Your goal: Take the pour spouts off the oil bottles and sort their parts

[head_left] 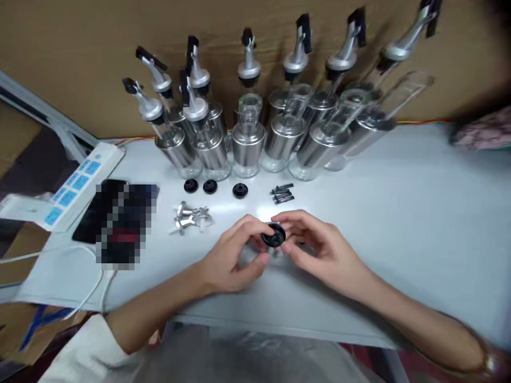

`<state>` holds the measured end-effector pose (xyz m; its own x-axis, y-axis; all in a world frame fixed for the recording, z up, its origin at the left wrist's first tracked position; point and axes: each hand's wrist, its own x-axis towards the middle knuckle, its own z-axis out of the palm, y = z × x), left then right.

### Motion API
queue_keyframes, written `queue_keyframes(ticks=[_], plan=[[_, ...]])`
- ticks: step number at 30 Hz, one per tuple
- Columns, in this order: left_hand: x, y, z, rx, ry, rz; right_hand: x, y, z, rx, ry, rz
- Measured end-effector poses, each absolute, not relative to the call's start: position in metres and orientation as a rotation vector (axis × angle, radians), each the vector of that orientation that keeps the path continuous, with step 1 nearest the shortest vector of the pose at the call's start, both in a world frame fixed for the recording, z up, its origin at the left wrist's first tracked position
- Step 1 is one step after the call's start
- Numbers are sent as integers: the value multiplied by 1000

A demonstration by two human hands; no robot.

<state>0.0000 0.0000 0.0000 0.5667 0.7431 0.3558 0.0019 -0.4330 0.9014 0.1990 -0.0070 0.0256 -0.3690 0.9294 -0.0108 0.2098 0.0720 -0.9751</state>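
In the head view my left hand point(239, 255) and my right hand point(323, 250) meet above the table's front part. Between their fingertips is a pour spout, its round black stopper point(275, 239) facing up. My left index finger presses onto the stopper, and my right thumb and fingers grip its side. A bit of silver metal shows beneath it; the rest is hidden by my fingers. Farther back lie three loose black stoppers point(240, 190) and a small group of black levers point(282, 193). Silver spout parts point(191, 218) rest left of my left hand.
Several glass bottles with steel sleeves point(248, 149) stand along the cardboard backing point(223, 21); many carry silver pour spouts, others have bare necks. At left are a white power strip point(80, 183), dark phones point(99, 210), partly pixelated, and a white cable point(93, 290).
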Motion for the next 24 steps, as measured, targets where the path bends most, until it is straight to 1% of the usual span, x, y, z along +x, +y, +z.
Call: queue_keyframes(ticks=[6,24], plan=[[-1,-6,1,1835,866,851,197,-7,21,-1244,-1708,1363],[-2,-1,11,1768,808,790,193,-8,25,-1164,-1749,1345]])
